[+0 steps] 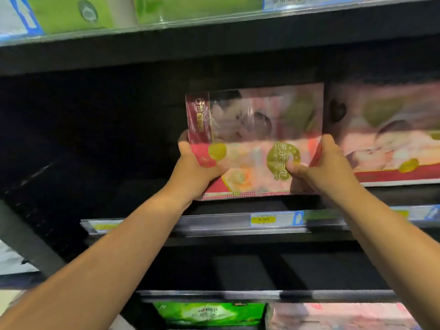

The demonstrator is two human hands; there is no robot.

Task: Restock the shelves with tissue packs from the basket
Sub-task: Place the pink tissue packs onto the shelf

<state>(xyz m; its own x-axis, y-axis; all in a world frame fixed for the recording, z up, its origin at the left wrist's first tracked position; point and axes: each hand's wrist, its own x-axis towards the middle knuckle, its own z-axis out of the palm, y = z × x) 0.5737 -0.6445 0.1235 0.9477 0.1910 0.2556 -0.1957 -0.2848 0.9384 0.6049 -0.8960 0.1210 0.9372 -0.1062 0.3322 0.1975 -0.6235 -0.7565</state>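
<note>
Item 1. Low green pack (209, 313) and low pink pack (340, 315): side by side on the bottom shelf, between my forearms, blurred.

Item 2. My left hand (195, 167): arm stretched up, clasping the lower left corner of the pack, thumb on its front face, fingers behind its left edge.

Item 3. My right hand (328, 163): clasping the lower right corner in the same way, thumb on the front, fingers round the right edge.

Item 4. Pack (254, 129): pink tissue pack in clear wrap, upright, face towards me, held between both hands over the front edge of the shelf (214, 223). I cannot tell whether it rests on the board.

Item 5. Price tag (263, 219): yellow and blue, on the shelf's front edge, just below the pack.

Item 6. Second pack (385, 129): same pink kind, standing on the shelf towards its right end, just beside the held one.

Item 7. Green packs (71, 15): on the shelf above, at its front edge.
</note>
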